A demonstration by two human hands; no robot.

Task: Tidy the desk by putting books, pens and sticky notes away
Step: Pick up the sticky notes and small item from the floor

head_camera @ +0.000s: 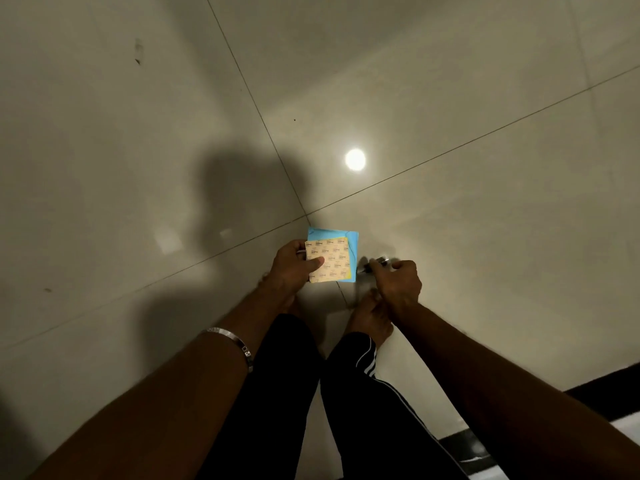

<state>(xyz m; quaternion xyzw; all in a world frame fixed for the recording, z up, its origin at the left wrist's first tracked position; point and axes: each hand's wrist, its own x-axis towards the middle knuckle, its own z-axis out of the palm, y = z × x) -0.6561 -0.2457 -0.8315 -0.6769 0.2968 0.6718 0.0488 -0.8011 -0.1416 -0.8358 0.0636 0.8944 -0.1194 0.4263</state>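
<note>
bare feet (370, 318) and tiled floor (138, 168) lie under both hands.

Tan printed-pattern sticky-note pad (329, 260) over blue pad (349, 241); black white-striped trousers (367, 403); cream floor tiles (138, 150).

Tan printed sticky-note pad (329, 260) over a blue pad (349, 239), held above floor, beside possibly a pen (375, 264)
</note>
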